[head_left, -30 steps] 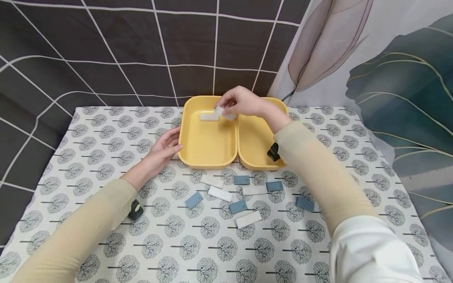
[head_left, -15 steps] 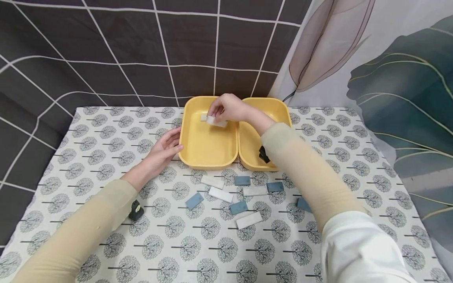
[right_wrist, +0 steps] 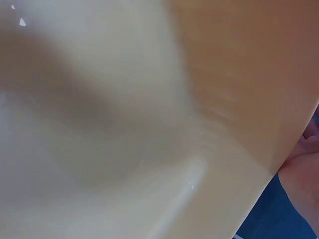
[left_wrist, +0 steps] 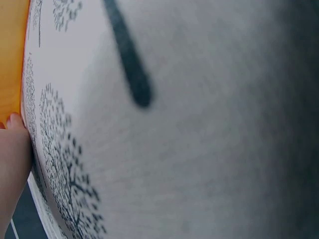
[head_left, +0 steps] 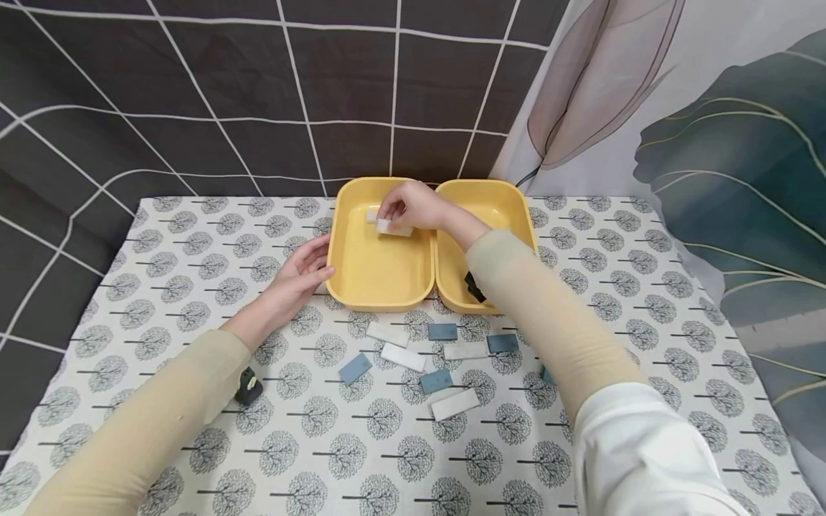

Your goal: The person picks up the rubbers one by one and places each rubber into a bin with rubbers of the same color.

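My right hand [head_left: 419, 206] pinches a white rectangular block [head_left: 395, 228] inside the left yellow tray [head_left: 377, 283], low over its back part. Another white block [head_left: 371, 216] lies just behind it, partly hidden by the fingers. My left hand [head_left: 298, 278] rests against the outer left wall of that tray, its thumb touching the rim and its fingers extended along the side. In the left wrist view, fingertips of the left hand [left_wrist: 14, 154] meet the tray wall [left_wrist: 11, 55]. The right wrist view shows a blurred yellow tray surface [right_wrist: 149, 149], with part of the hand [right_wrist: 303, 181] beyond its edge.
A second yellow tray [head_left: 452, 283] adjoins on the right, beneath my right forearm. In front of the trays lie several loose white blocks [head_left: 403, 357] and blue-grey blocks [head_left: 442, 332] on the tree-print cloth [head_left: 342, 451]. A dark checked curtain [head_left: 245, 86] hangs behind.
My right hand has moved left and lower into the left tray with the white block, now close to the other white block. The left hand has stayed in place.
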`<control>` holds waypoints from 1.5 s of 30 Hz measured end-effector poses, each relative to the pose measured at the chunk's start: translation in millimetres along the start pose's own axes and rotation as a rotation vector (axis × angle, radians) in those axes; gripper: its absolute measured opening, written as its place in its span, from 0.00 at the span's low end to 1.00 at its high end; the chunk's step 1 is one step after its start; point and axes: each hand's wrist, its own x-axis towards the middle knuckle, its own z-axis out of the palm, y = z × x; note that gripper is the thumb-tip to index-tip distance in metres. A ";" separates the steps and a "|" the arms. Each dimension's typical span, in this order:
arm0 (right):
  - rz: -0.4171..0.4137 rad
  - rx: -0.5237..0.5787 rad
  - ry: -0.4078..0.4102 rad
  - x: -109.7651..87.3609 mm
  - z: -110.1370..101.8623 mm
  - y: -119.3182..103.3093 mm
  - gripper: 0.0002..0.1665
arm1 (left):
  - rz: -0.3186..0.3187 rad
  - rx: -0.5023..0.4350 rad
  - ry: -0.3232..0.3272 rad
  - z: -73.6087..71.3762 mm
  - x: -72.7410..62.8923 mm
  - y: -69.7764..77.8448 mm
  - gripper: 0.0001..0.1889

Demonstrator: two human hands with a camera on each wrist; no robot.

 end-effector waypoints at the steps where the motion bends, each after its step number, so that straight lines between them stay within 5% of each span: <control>1: -0.006 -0.003 -0.001 0.5 0.4 -0.1 0.09 | 0.001 -0.001 0.001 0.0 0.0 -0.2 0.39; 15: -0.006 -0.112 -0.049 11.4 8.5 0.5 0.10 | -0.001 -0.014 0.003 0.7 0.0 -2.2 0.40; 45: 0.019 -0.113 -0.071 24.7 14.7 1.0 0.10 | -0.003 -0.021 0.014 1.7 1.1 -1.6 0.39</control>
